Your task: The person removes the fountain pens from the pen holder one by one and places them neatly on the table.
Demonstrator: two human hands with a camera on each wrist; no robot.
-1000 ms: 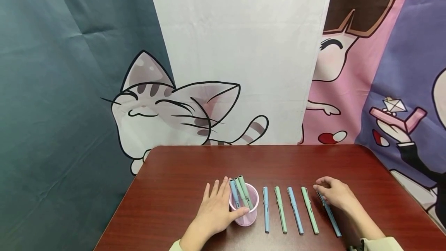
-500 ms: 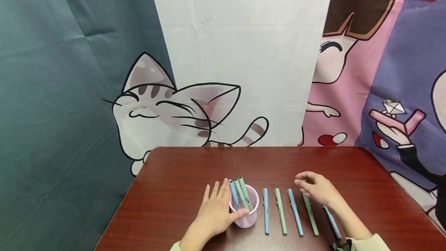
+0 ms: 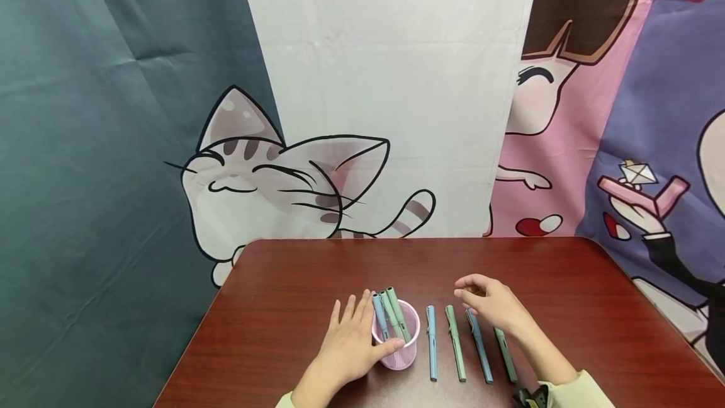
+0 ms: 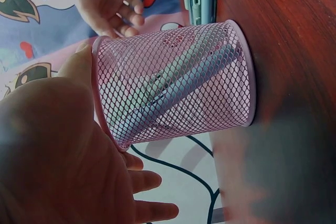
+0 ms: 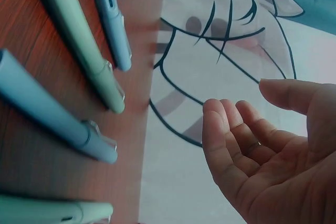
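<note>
My left hand (image 3: pixel 350 342) rests against a pink mesh pen holder (image 4: pixel 173 82), its thumb along the rim and its fingers spread straight on the far side. Blue and green pens (image 3: pixel 393 313) lean inside the holder. To its right, capped pens lie in a row: a blue pen (image 3: pixel 432 343), a green pen (image 3: pixel 456 343), a blue pen (image 3: pixel 480 346) and another green pen (image 3: pixel 506 357), partly covered by my right hand. My right hand (image 3: pixel 491 303) hovers above the right part of the row, fingers loosely bent and nothing in them.
The brown wooden table (image 3: pixel 306 263) ends at a back edge close to a hanging cloth (image 3: pixel 391 80) printed with cartoon figures. A dark band (image 3: pixel 532 396) sits on my right wrist at the sleeve.
My right hand has moved left from the rightmost blue pen, passing over the row without a pen. That blue pen is now hidden behind my right arm. My left hand stays at the holder.
</note>
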